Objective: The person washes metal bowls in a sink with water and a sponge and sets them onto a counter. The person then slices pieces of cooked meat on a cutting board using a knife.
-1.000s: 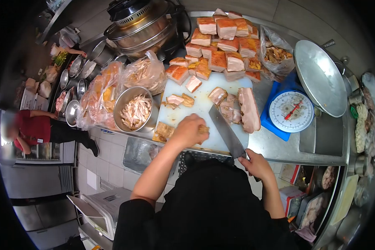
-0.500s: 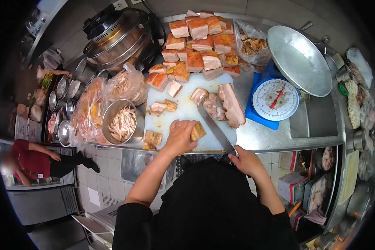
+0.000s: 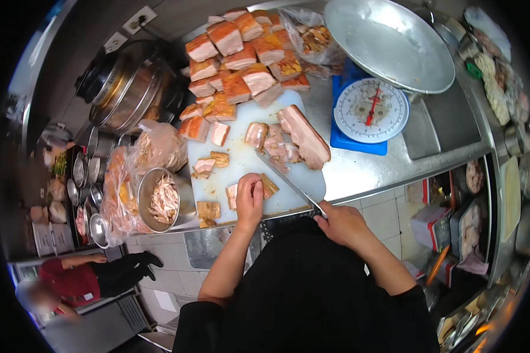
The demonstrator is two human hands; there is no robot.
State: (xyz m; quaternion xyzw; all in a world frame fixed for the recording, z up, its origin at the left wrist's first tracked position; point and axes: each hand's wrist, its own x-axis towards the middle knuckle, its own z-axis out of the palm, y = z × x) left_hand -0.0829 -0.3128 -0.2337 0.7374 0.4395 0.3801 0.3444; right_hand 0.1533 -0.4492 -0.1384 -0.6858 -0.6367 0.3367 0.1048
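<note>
Your left hand (image 3: 250, 197) has just changed its pose: half a second ago it lay flatter, with a browned piece of meat (image 3: 270, 187) showing only at its right. Now it stands more upright, that piece still just beyond the fingers, and a pale-faced piece (image 3: 232, 197) peeks out on the other side. Whether they are one strip running under your hand, you cannot tell from here. The fingers curl down against the meat, low on the cutting board (image 3: 308, 183) at its near edge; how firmly they grip is hidden.

Over on the right, your right hand (image 3: 344, 223) is wrapped round the handle of the cleaver (image 3: 288, 180). Its blade has turned too: the broad face showing a moment ago is now a narrow sliver, slanting across the board with its tip near the cut chunks (image 3: 275, 147).

So what does that mean? The blade looks more on edge, better set for slicing than when it lay flat, yet it is apart from the meat under your left hand; no cut seems under way this instant. Beyond the chunks lies the long slab (image 3: 303, 136), untouched by either hand.
</note>
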